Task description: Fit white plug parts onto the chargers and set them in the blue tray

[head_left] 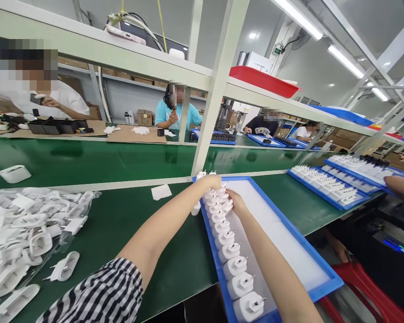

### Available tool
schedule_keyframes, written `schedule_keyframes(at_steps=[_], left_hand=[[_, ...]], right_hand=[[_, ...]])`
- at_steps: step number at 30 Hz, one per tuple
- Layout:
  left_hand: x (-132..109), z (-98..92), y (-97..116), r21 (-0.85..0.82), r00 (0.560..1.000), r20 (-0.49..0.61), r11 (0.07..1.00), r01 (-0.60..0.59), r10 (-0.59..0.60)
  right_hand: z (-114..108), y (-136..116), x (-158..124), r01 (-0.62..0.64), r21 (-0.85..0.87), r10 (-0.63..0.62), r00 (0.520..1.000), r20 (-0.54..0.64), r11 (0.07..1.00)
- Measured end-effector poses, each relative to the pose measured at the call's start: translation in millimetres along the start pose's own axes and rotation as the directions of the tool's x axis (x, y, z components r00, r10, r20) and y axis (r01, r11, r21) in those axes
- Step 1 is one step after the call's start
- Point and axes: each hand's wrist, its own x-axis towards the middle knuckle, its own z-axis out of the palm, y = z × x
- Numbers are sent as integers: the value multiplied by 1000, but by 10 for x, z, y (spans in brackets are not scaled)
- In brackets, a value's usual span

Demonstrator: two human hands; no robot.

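My left hand [214, 181] reaches over the far end of a row of white plug adapters [236, 266] standing pins-up along the left side of a blue tray [272, 202]. Its fingers are curled, and what they hold is hidden behind the hand. Just to the right, my right hand [236, 200] has its fingers closed on a white power adapter [227, 205] at the row's right side. A few more white adapters stand outside the tray's left rim, including a white piece [195, 208] close to my left wrist.
At left lies a clear bag of white plastic plug shells [30, 229], with a loose shell [66, 266] beside it. A white paper [161, 192] rests on the green bench. A post [215, 89] rises behind the tray. Filled trays [326, 185] and another person's arm [401, 186] are right.
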Motion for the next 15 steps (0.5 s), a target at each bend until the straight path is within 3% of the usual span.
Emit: schedule_keyframes(at_steps=[4,8,11,15], left_hand=[[-211,21,-198,-64,965,-254,994,-83,65],[-558,121,-520,-327,890,-457,931,-166,-2],[-836,287,-750,-464,899,-431,874,-145,-80],[-1135,543,-904,-469,942,-324,879,-85,-82]], right_hand=[[15,-56,132,25,-13,-25,999,-28,1000],[87,-25,190,76,-28,-76,997,-26,997],[130,-2,206,130,-45,-132,991,-28,990],[159,-14,223,163,-110,-167,986,-20,980]])
